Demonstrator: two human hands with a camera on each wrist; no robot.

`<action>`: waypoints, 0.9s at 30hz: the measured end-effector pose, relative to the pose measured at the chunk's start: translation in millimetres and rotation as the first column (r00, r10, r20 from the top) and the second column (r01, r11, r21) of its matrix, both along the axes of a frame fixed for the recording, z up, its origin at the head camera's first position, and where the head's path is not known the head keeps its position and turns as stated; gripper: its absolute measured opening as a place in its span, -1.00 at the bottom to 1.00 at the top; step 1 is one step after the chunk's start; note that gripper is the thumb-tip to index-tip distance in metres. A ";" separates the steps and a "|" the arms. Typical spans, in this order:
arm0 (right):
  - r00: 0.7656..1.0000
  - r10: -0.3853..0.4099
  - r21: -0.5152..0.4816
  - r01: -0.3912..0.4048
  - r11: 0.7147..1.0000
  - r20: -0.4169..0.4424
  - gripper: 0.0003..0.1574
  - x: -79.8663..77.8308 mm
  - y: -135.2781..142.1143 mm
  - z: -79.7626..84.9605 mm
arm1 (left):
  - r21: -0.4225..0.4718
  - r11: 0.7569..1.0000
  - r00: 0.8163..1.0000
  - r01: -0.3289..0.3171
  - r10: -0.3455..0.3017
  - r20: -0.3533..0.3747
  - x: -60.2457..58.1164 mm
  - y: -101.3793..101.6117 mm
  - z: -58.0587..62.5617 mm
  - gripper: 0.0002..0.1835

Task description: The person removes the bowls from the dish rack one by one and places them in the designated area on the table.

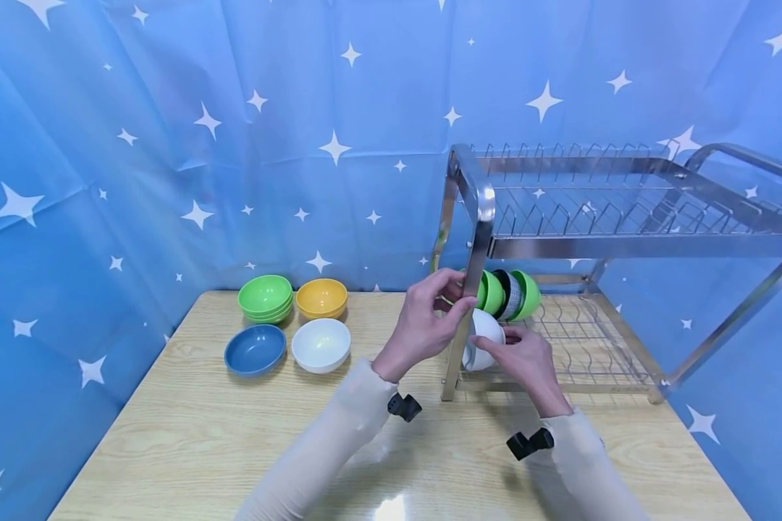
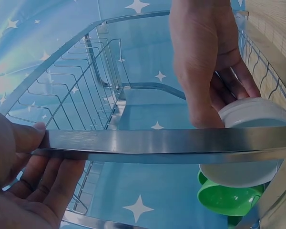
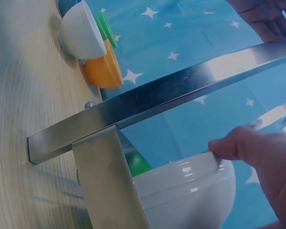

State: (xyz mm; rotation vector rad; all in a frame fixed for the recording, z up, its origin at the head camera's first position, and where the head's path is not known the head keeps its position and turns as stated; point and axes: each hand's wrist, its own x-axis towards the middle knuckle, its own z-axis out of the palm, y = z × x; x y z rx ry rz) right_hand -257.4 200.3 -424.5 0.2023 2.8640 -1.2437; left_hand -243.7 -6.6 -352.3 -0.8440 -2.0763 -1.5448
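The left hand (image 1: 423,315) pinches the brushed-steel front post (image 2: 157,141) of a two-tier metal rack (image 1: 625,247); the right hand (image 1: 529,360) pinches a glossy white round bowl (image 3: 188,193), tilted on its side at the lower tier (image 1: 599,388) just inside that post. Beyond that hand, shiny green bowls (image 1: 528,295) and a black patterned bowl (image 1: 511,297) already stand racked; left of the left hand, a green bowl stack (image 1: 265,297), orange bowl (image 1: 322,298), shallow blue bowl (image 1: 255,350) and second white bowl (image 1: 321,345) sit unracked on the pale wood-grain table (image 1: 169,434). The post crowds the held bowl; room seems to open right of the right hand
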 end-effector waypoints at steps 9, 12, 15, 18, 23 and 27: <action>0.999 -0.026 -0.018 0.026 1.000 -0.037 0.01 -1.7 -2.3 -3.2 | -0.029 0.999 1.000 -0.018 0.017 -0.012 -0.8 0.0 -0.8 -0.76; 0.998 -0.032 -0.022 0.030 0.999 -0.051 -0.02 -2.2 -2.7 -4.0 | -0.034 0.999 1.000 -0.025 0.024 -0.015 -0.2 -0.2 -1.1 -0.75; 0.998 -0.032 -0.025 0.030 0.999 -0.062 -0.05 -2.2 -2.2 -4.8 | -0.037 0.999 0.999 -0.027 0.026 -0.018 0.1 -0.1 -1.5 -0.75; 0.997 -0.027 -0.023 0.026 0.999 -0.070 -0.07 -2.2 -2.2 -5.5 | -0.039 0.999 0.999 -0.029 0.029 -0.017 0.9 -0.4 -1.3 -0.75; 0.996 -0.026 -0.016 0.024 1.000 -0.088 -0.10 -2.8 -1.6 -6.5 | -0.036 0.999 0.999 -0.025 0.024 -0.028 0.5 0.0 -1.7 -0.77; 0.994 -0.024 -0.020 0.022 1.000 -0.109 -0.10 -3.0 -0.4 -6.6 | -0.035 0.999 0.999 -0.022 0.021 -0.028 0.8 -0.1 -1.3 -0.77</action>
